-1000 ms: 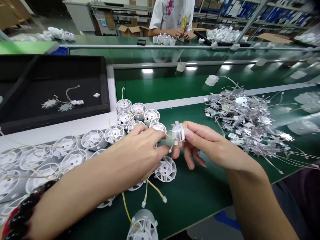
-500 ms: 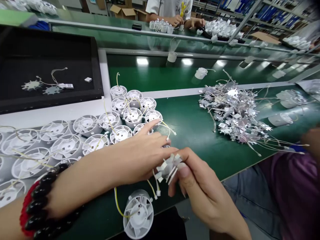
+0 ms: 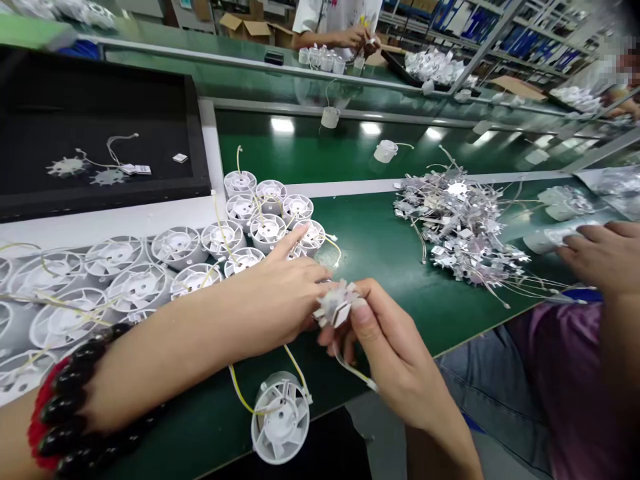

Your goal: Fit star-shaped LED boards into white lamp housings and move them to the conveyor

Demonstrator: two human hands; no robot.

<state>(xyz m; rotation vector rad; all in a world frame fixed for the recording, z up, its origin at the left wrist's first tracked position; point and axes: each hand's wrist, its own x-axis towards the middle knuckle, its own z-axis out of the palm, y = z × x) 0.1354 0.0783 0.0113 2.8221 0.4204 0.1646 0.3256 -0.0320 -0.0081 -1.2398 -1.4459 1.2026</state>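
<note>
Near the bench's front edge, my right hand point(image 3: 400, 347) pinches a small star-shaped metallic piece point(image 3: 336, 303) with white tabs, held between thumb and fingers. From it a pale wire with a small connector point(image 3: 370, 384) hangs below. My left hand point(image 3: 283, 290) reaches in from the left with its index finger stretched out; its other fingers close at the piece's left edge, partly hidden. Below the hands lies a white round fan housing point(image 3: 281, 423), tilted, with a yellow-white wire. Behind my left hand, several similar fan housings point(image 3: 269, 230) stand in rows.
Right of my hands lies a pile of star-shaped pieces with wires point(image 3: 460, 227). A black tray point(image 3: 100, 100) sits at back left. A neighbour's hand point(image 3: 605, 257) is at the right, beside white housings. Across the bench another person point(image 3: 340, 30) handles parts.
My right hand has shifted slightly up and left with the star-shaped piece, which is turned; its wire hangs lower right. A neighbour's hand has come in at the right.
</note>
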